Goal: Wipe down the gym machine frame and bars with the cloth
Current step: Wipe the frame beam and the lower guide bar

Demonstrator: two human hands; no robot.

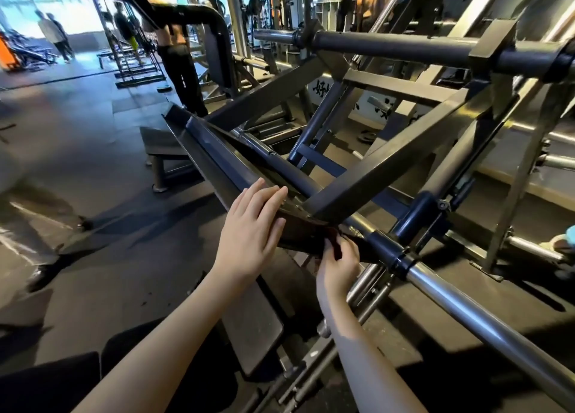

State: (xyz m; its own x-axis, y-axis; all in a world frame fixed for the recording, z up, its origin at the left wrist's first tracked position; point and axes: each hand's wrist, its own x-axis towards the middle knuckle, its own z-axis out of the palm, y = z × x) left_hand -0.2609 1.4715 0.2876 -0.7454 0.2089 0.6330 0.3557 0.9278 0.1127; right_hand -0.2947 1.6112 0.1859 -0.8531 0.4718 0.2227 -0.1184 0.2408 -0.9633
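A dark steel gym machine frame (pixel 382 163) fills the middle and right of the view, with a slanted footplate edge (pixel 211 145) and a long chrome bar (pixel 466 313) running down to the right. My left hand (pixel 252 232) lies flat with straight fingers on the lower corner of the slanted plate. Just below that corner, my right hand (pixel 340 263) pinches a small dark red cloth (pixel 334 241) against the plate's underside. Most of the cloth is hidden by my fingers and the metal.
A thick black crossbar (pixel 389 44) spans the upper right. A low step platform (pixel 161 146) stands on the rubber floor to the left. A person (pixel 177 54) stands beyond the machine and others farther back left. A blurred passer-by's leg (pixel 28 213) is at the left edge.
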